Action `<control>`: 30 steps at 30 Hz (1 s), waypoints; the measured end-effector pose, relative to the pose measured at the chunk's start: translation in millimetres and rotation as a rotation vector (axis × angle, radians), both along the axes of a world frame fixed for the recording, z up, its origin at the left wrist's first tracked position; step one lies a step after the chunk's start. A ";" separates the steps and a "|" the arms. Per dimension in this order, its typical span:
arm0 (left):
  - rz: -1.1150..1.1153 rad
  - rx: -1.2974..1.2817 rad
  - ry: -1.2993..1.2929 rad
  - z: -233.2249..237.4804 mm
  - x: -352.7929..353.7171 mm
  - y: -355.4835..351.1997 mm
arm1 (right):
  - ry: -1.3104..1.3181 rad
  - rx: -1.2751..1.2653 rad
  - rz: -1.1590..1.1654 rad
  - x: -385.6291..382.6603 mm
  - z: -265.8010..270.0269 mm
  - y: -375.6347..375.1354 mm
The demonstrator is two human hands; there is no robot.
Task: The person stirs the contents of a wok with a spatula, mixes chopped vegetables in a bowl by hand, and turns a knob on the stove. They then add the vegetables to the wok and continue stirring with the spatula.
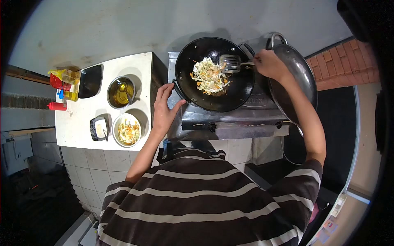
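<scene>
A black wok rests on the gas stove, with shredded vegetables, white with orange strips, heaped in its middle. My right hand is closed round the handle of a slotted metal spatula, whose blurred blade meets the right side of the heap. At the wok's left rim, my left hand holds the wok's side handle between fingertips and thumb. The wok's other handle lies just left of my right hand.
A second, larger metal wok stands on the stove's right, partly behind my right forearm. On the white table to the left are a pot of oil with a ladle, a bowl of vegetables, a small black dish, a black tray and sauce bottles.
</scene>
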State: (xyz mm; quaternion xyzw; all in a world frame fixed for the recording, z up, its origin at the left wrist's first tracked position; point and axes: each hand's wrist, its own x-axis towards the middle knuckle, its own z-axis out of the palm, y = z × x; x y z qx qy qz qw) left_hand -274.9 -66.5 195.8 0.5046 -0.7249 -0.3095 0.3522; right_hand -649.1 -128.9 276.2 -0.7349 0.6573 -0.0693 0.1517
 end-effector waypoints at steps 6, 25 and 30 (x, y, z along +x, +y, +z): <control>-0.007 -0.030 -0.029 -6.9 1.2 -1.1 | -0.169 0.074 0.044 36.9 -10.7 20.3; 0.003 -0.086 -0.021 -4.9 5.3 1.8 | -0.328 0.955 -0.360 -11.1 -30.5 -53.3; -0.001 -0.049 0.056 -8.0 7.8 2.1 | -0.264 0.298 -0.026 17.8 -27.1 8.8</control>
